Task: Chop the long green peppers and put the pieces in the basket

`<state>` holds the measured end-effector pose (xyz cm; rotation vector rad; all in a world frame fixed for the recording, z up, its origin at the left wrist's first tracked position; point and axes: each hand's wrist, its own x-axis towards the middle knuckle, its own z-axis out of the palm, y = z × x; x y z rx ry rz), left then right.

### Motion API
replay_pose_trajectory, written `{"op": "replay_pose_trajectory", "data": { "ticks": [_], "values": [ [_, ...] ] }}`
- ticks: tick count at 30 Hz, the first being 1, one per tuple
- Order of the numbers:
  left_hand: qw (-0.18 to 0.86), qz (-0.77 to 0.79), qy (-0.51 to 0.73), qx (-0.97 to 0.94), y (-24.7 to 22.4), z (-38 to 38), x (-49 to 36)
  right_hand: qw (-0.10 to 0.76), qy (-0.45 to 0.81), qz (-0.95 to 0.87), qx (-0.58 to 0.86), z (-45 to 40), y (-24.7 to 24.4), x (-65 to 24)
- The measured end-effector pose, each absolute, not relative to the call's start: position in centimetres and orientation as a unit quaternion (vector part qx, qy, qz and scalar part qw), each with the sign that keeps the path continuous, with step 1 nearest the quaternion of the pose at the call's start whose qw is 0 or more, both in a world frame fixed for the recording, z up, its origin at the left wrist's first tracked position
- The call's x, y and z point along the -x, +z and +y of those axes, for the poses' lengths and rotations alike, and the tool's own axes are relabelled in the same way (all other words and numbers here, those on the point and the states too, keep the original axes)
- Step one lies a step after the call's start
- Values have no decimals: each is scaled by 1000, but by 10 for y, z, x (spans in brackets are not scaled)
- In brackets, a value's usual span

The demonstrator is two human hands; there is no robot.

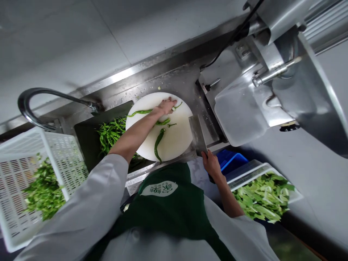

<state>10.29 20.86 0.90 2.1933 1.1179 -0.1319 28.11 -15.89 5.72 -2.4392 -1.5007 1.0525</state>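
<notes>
My left hand (167, 106) reaches over the far part of a round white cutting board (179, 145), fingers bent and closed at a green chili pepper stem (178, 105). Beside it lie a long green chili pepper (140, 112), partly behind my wrist, and another pepper (163, 122). A darker chili pepper (159, 145) rests nearer me, with a loose stem (172, 125) close by. In my right hand (212, 165) is the handle of a cleaver (198, 134); its broad blade is at the board's right edge.
Many green chili peppers (108, 134) fill part of the sink (87, 134) left of the board, under a curved faucet (51, 92). A white basket (46, 136) of chopped greens stands left. A metal slicer (244, 105) is at right, above a crate of leafy greens (266, 195) and a blue bin (235, 161).
</notes>
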Motion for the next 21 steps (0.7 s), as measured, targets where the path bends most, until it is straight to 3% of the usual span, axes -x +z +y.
{"op": "replay_pose_trajectory", "data": {
  "ticks": [8,14,21],
  "values": [
    [367,367,25,-855,3,221,-98,64,339,-457,820,-161,55,-286],
    [410,348,-8,-843,9,193,-91,77,339,-454,820,-163,52,-289],
    [349,337,-49,-873,3,146,-101,80,329,-438,833,-170,46,-289]
  ]
}}
